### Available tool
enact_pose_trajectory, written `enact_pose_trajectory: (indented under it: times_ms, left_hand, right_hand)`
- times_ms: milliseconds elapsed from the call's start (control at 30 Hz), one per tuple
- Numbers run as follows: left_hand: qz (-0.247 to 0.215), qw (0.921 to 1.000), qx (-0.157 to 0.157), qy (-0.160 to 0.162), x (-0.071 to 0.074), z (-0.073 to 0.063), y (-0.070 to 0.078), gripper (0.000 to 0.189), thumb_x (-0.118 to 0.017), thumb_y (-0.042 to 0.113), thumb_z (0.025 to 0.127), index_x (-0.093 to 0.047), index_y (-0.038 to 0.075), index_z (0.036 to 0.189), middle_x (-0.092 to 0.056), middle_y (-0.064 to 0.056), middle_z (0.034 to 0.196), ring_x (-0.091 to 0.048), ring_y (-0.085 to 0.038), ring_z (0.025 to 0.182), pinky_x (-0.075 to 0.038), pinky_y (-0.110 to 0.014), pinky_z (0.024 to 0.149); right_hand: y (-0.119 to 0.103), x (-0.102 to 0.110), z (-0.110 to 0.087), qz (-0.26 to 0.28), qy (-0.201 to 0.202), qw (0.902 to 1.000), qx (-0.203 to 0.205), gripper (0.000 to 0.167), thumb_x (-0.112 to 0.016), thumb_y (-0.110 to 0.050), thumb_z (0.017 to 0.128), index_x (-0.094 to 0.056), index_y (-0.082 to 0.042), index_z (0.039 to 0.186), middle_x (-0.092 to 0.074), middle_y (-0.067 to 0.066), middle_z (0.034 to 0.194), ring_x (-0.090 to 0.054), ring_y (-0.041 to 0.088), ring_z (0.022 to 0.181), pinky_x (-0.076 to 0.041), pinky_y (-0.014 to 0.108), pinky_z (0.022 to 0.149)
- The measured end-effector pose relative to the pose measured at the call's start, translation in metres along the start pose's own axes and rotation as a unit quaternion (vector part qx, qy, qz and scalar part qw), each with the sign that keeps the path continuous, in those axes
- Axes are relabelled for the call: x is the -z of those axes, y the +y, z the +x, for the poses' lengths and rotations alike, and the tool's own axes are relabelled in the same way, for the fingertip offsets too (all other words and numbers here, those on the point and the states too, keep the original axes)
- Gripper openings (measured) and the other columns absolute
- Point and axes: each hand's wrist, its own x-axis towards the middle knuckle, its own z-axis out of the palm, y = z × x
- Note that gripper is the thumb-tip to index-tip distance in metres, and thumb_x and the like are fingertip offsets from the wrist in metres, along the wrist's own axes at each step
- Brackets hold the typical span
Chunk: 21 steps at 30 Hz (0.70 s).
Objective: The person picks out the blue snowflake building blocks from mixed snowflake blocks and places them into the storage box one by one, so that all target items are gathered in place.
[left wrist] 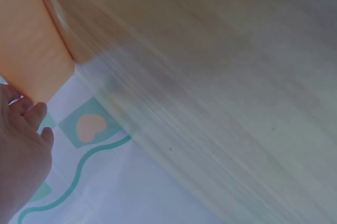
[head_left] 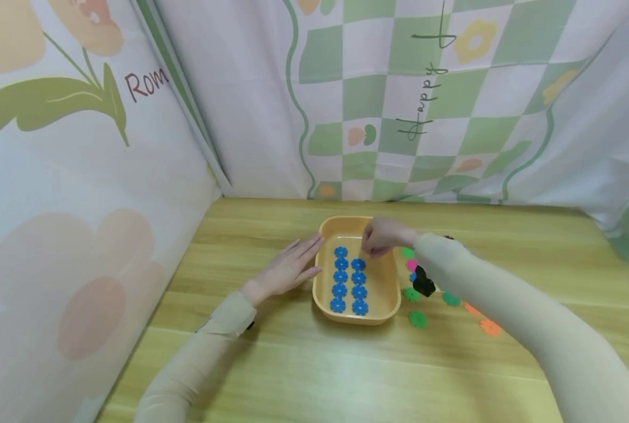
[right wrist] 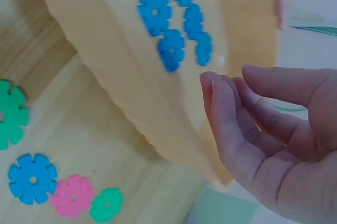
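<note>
My left hand [head_left: 288, 271], fingers extended, rests against the left side of a yellow-orange plastic tray [head_left: 357, 321]. Inside, blue snowflake-shaped discs [head_left: 340, 276] lie flat in two lengthwise columns, the left one reaching farther back. Over the tray's far right part is my right hand [head_left: 385, 237], near the far end of the shorter column. In the right wrist view the fingers of that hand [right wrist: 284, 140] bend loosely and the thumb lies apart from most of them; no disc is visible in its grasp. The left wrist view catches the tray's outer wall [left wrist: 37, 29] beside the left hand [left wrist: 23, 155].
Right of the tray lie loose discs: green [head_left: 418, 319], pink [head_left: 411, 265], blue [right wrist: 32, 179] and orange [head_left: 490, 327]. The right forearm partly covers them. A wooden table [head_left: 293, 370] carries everything. Patterned curtains [head_left: 367, 100] hang behind and at the left.
</note>
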Motion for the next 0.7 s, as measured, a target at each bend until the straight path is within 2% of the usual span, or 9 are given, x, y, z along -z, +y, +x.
enact_pose_trajectory:
  times_ms: [100,233,333,467,567,700]
  left_hand:
    - [0.002,1.0,0.001,-0.002,0.001,0.0,0.0,0.069,-0.037,0.045,0.106,-0.015,0.008,0.159,-0.017,-0.01,0.167,-0.025,-0.027,0.154,-0.022,-0.049,0.127]
    - [0.003,1.0,0.003,-0.003,0.001,0.0,0.0,0.069,-0.037,0.045,0.106,-0.015,0.008,0.159,-0.016,-0.01,0.167,-0.024,-0.027,0.154,-0.022,-0.05,0.127]
    - [0.004,1.0,0.005,-0.004,0.002,-0.001,0.001,0.069,-0.037,0.046,0.106,-0.014,0.008,0.159,-0.016,-0.01,0.167,-0.023,-0.026,0.154,-0.022,-0.049,0.127]
    - [0.005,0.9999,0.01,-0.006,0.002,0.0,0.001,0.069,-0.036,0.046,0.106,-0.014,0.009,0.159,-0.015,-0.009,0.167,-0.022,-0.025,0.155,-0.021,-0.048,0.127]
    - [0.01,0.9999,0.01,-0.01,0.0,0.0,0.001,0.069,-0.035,0.047,0.106,-0.013,0.009,0.16,-0.014,-0.008,0.168,-0.022,-0.025,0.155,-0.021,-0.048,0.127]
    - [0.007,0.9999,0.008,-0.011,0.0,-0.001,0.001,0.069,-0.035,0.046,0.107,-0.013,0.008,0.159,-0.014,-0.009,0.168,-0.022,-0.026,0.155,-0.021,-0.049,0.127]
  right_hand:
    - [0.0,0.007,-0.008,0.023,0.001,0.9996,0.019,0.012,-0.06,-0.005,0.093,-0.066,0.005,0.091,-0.07,0.009,0.081,-0.07,0.013,0.071,-0.063,0.028,0.072]
    - [0.004,0.017,-0.023,0.032,0.0,0.9986,0.044,0.012,-0.061,-0.007,0.094,-0.063,0.003,0.086,-0.066,0.006,0.079,-0.068,0.012,0.072,-0.061,0.026,0.071]
    - [0.01,0.024,-0.034,0.045,0.004,0.9978,0.048,0.013,-0.062,-0.009,0.094,-0.062,0.003,0.092,-0.066,0.006,0.083,-0.066,0.012,0.076,-0.062,0.03,0.075]
    - [0.026,0.031,-0.047,0.05,0.016,0.9973,0.051,0.017,-0.062,-0.011,0.095,-0.063,0.005,0.099,-0.066,0.009,0.086,-0.064,0.014,0.078,-0.06,0.028,0.073]
    - [0.041,0.031,-0.055,0.037,0.017,0.998,0.048,0.018,-0.062,-0.011,0.094,-0.065,0.006,0.099,-0.067,0.009,0.083,-0.063,0.015,0.075,-0.058,0.024,0.068]
    - [0.061,0.025,-0.063,0.032,0.017,0.9985,0.042,0.019,-0.063,-0.011,0.092,-0.065,0.007,0.099,-0.069,0.01,0.084,-0.066,0.015,0.075,-0.062,0.03,0.072]
